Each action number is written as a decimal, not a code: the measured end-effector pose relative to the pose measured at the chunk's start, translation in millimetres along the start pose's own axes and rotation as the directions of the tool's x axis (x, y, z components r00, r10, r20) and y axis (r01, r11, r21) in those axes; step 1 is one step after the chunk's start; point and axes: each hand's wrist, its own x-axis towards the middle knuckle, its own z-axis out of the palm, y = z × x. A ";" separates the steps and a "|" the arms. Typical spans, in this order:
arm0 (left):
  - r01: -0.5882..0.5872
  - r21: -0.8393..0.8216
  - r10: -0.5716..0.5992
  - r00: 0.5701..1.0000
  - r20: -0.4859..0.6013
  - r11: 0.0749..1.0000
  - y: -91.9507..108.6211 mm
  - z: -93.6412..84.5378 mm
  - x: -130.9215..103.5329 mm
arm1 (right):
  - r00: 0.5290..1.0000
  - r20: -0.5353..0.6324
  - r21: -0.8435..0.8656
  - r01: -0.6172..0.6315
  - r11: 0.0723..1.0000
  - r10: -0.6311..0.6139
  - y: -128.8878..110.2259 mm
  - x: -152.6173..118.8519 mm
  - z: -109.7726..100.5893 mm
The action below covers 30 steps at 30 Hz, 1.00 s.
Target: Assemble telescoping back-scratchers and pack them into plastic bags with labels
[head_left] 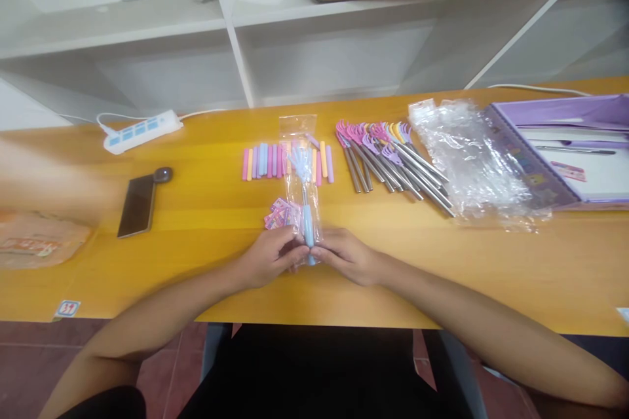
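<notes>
A blue back scratcher (307,219) with a hand-shaped head lies inside a clear plastic bag (297,123), its head pointing away from me. My left hand (272,254) pinches the near end of the bag from the left. From the right, my right hand (348,255) pinches the same end, thumbs almost meeting over the blue handle. Small pink printed cards (279,215) lie beside my left fingers, partly behind the bag. Beyond the bag is a row of coloured handle sleeves (268,161) in pink, orange, blue and purple, some seen through the plastic.
Several back scratchers with metal rods (393,163) lie right of the bag. Past them are a heap of clear bags (479,163) and a purple box (545,167). At left are a phone (136,206), a power strip (142,133) and an orange package (42,240) on the table (196,209).
</notes>
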 end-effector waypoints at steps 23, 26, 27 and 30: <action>0.019 -0.263 0.006 0.995 0.096 0.965 5.0 1.9 -0.9 | 0.996 0.086 0.225 -0.019 0.974 0.000 -6.8 0.5 -5.4; 0.035 -0.316 0.007 0.991 0.131 0.948 3.4 0.1 -0.5 | 0.994 0.112 0.227 -0.036 0.973 0.010 -7.2 -0.5 -8.2; 0.035 -0.322 0.010 0.990 0.138 0.946 2.7 -0.5 -0.4 | 0.993 0.121 0.226 -0.038 0.973 0.011 -7.1 -0.8 -9.2; 0.026 -0.303 0.020 0.989 0.148 0.953 1.0 -2.4 0.1 | 0.991 0.131 0.192 -0.030 0.981 0.004 -6.0 -2.0 -11.2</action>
